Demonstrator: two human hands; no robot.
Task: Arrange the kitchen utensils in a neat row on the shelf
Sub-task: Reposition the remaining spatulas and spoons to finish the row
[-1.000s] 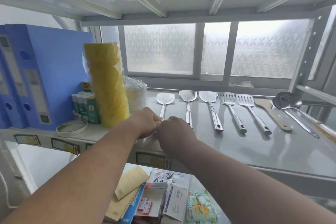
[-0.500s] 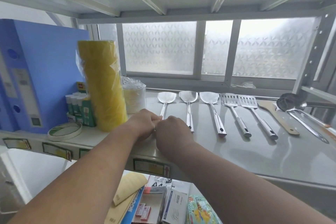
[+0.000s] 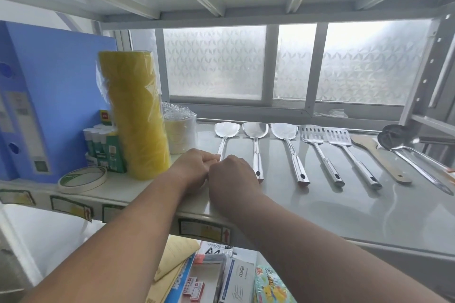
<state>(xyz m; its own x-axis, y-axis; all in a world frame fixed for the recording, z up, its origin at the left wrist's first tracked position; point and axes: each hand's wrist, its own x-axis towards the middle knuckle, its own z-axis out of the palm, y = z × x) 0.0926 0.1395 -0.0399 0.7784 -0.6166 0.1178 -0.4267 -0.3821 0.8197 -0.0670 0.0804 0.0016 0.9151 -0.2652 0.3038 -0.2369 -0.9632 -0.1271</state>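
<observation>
A row of utensils lies on the grey shelf [image 3: 320, 209], handles toward me. From the left: a steel spatula [image 3: 226, 130], a second [image 3: 255, 135], a third [image 3: 286, 138], two slotted turners [image 3: 314, 140] [image 3: 341, 145], a wooden spatula [image 3: 376, 155] and steel ladles [image 3: 403, 145] at the far right. My left hand [image 3: 192, 167] and my right hand [image 3: 231, 174] meet over the handle of the leftmost spatula, fingers curled around it. The handle's lower part is hidden under both hands.
At the left of the shelf stand blue binders [image 3: 49, 106], a tall yellow tape stack [image 3: 134, 115], a wrapped white tape stack [image 3: 181, 130], glue sticks [image 3: 103, 147] and a flat tape roll [image 3: 83, 178]. Boxes and paper packs [image 3: 221, 275] lie on the shelf below.
The view has shifted slightly. Both hands stay together on the leftmost spatula's handle; the utensils have not visibly moved.
</observation>
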